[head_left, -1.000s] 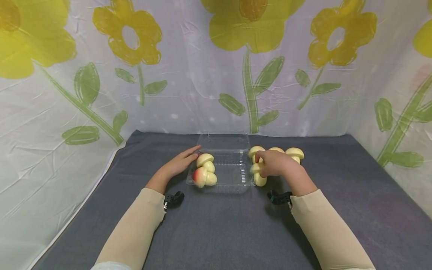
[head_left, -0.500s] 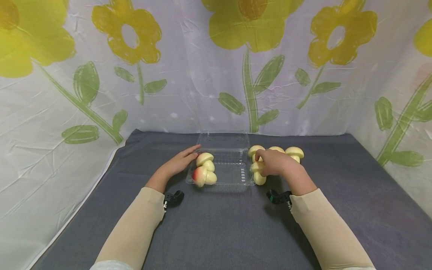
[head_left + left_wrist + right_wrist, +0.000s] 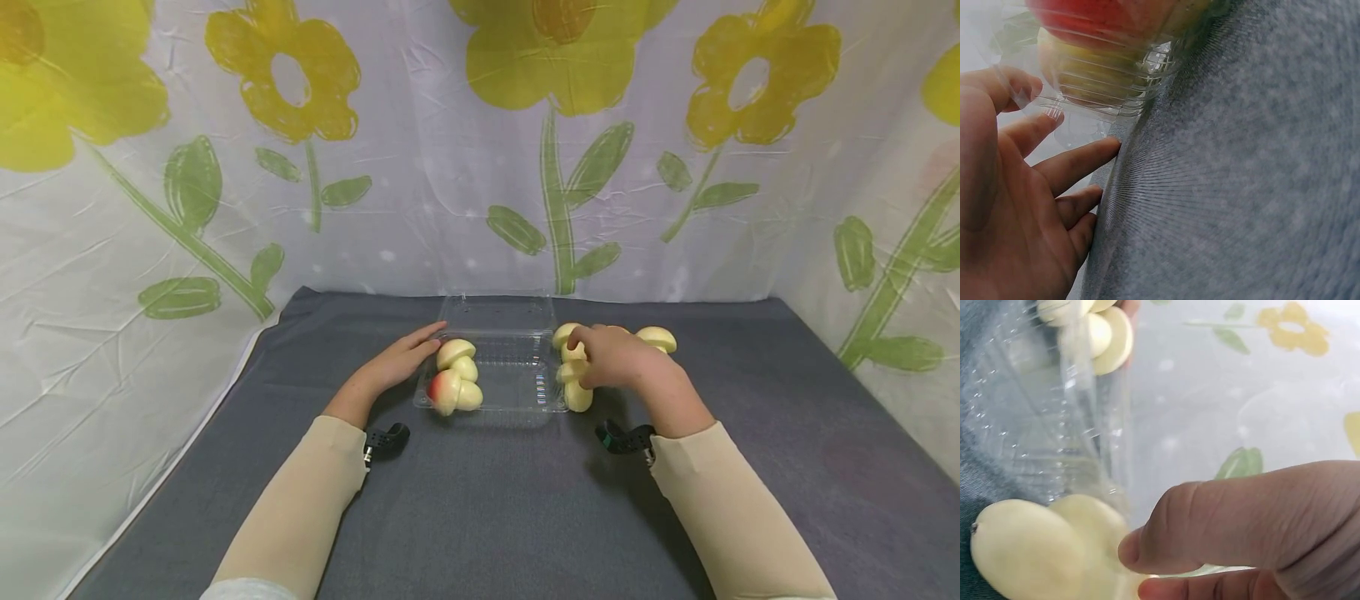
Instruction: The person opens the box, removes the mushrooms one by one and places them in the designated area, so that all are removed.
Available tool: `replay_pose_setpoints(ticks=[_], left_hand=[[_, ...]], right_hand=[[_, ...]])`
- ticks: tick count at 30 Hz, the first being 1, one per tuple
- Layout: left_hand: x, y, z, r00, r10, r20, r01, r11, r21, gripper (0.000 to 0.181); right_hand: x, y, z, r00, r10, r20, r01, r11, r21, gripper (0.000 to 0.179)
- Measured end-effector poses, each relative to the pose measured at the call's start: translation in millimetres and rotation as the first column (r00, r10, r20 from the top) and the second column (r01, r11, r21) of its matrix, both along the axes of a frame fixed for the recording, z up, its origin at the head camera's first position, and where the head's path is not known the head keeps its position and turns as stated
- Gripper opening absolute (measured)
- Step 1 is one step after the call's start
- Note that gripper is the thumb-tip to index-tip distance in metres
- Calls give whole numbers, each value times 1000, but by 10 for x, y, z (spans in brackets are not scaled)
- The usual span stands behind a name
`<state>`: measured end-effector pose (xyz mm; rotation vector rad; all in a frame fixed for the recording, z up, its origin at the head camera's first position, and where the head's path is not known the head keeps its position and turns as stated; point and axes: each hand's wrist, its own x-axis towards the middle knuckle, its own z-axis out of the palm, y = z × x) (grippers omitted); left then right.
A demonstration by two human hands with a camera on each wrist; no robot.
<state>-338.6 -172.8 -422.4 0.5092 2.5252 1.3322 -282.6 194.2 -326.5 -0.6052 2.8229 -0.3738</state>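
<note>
A clear plastic clamshell box (image 3: 510, 379) lies open in the middle of the grey cloth. At its left end sit a pale mushroom toy (image 3: 456, 353) and a red-blushed peach piece (image 3: 446, 392). My left hand (image 3: 422, 343) rests flat and straight-fingered against the box's left wall (image 3: 1107, 94). Right of the box, my right hand (image 3: 581, 367) curls over a pale yellow mushroom toy (image 3: 577, 397) and pinches it; the thumb (image 3: 1222, 515) lies against the mushroom (image 3: 1029, 550). Two more mushrooms (image 3: 656, 337) stand behind the hand, partly hidden.
Grey cloth (image 3: 487, 508) covers the table out to its edges. A white sheet printed with yellow flowers (image 3: 480, 150) closes in the back and both sides. Black wrist camera mounts (image 3: 386, 440) sit at both cuffs.
My right hand has shifted slightly back and up over the mushrooms, now covering the middle one behind it. The left hand and the box have not moved.
</note>
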Motion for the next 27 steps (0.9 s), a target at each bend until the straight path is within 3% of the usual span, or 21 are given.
replay_pose_setpoints(ticks=[5, 12, 27], left_hand=[[6, 6, 9, 1000, -2, 2, 2, 1000, 1, 59], [11, 0, 3, 1000, 0, -1, 0, 1000, -3, 59], [5, 5, 8, 1000, 1, -15, -1, 1000, -13, 59]], right_hand=[[72, 8, 108, 1000, 5, -16, -7, 997, -74, 51], [124, -5, 168, 989, 19, -149, -44, 985, -165, 45], [156, -335, 57, 951, 29, -308, -91, 978, -189, 60]])
